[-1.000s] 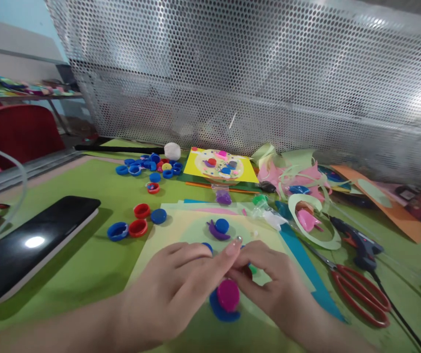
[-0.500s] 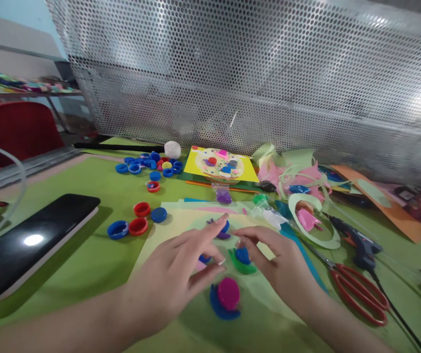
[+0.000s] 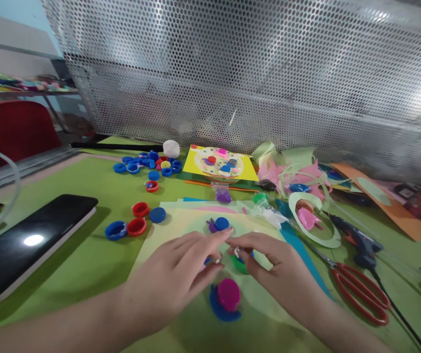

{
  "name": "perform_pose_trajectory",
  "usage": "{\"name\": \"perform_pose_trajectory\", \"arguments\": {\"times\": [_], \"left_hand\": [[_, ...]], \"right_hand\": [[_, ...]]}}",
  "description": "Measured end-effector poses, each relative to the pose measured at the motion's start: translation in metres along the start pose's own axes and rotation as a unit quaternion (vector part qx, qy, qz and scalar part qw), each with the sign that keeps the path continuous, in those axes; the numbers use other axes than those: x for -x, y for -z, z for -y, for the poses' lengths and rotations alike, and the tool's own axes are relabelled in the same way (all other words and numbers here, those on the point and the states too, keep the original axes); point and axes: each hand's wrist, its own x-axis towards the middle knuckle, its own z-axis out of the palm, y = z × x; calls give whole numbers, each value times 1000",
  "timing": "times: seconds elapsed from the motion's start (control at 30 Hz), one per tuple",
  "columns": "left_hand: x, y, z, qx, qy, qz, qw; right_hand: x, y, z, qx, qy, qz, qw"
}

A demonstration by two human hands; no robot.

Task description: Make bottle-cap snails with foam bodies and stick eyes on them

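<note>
Left hand [image 3: 173, 282]: comes in from 7 o'clock and lies low over the pale yellow paper [image 3: 159, 235]. The fingers are loose and spread, with the forefinger pointing to 1 o'clock. It grips nothing; the fingertips rest by a small blue piece that is mostly hidden.
Right hand [image 3: 278, 272]: comes in from 5 o'clock. The thumb and forefinger are curled in and pinched on the green clay shape [image 3: 238, 265].
Green clay shape: sits on the paper between the two hands, partly covered by the right fingers. I cannot tell whether it is lifted.
Magenta cap [image 3: 228, 294]: at 6 o'clock from the fingertips, sitting on a blue clay shape [image 3: 218, 312], touched by neither hand.
Purple clay shape [image 3: 212, 226]: at 12 o'clock from the fingertips, with a blue cap [image 3: 222, 223] on it.
Loose bottle caps [image 3: 133, 224]: red and blue, at 10 o'clock on the green table [image 3: 85, 274].
Black phone [image 3: 30, 242]: at 9 o'clock, lying flat.
Red-handled scissors [image 3: 363, 291]: at 3 o'clock, with a glue gun [image 3: 357, 240] just beyond them.
Yellow card [image 3: 221, 165]: far off at 12 o'clock, in front of a perforated metal sheet [image 3: 250, 73].
</note>
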Motion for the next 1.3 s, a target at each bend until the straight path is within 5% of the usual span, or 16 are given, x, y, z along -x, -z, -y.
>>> {"name": "perform_pose_trajectory", "arguments": {"times": [0.63, 0.83, 1.1, 1.3], "left_hand": [[-4, 2, 1, -49, -7, 53, 997], [1, 0, 2, 6, 34, 69, 997], [-3, 0, 4, -42, -8, 39, 998], [1, 1, 3, 38, 113, 108, 987]], "right_hand": [[0, 0, 1, 19, -25, -37, 999], [-1, 0, -2, 4, -17, 9, 1000], [1, 0, -6, 52, 3, 8, 999], [1, 1, -5, 65, 6, 16, 998]]}}
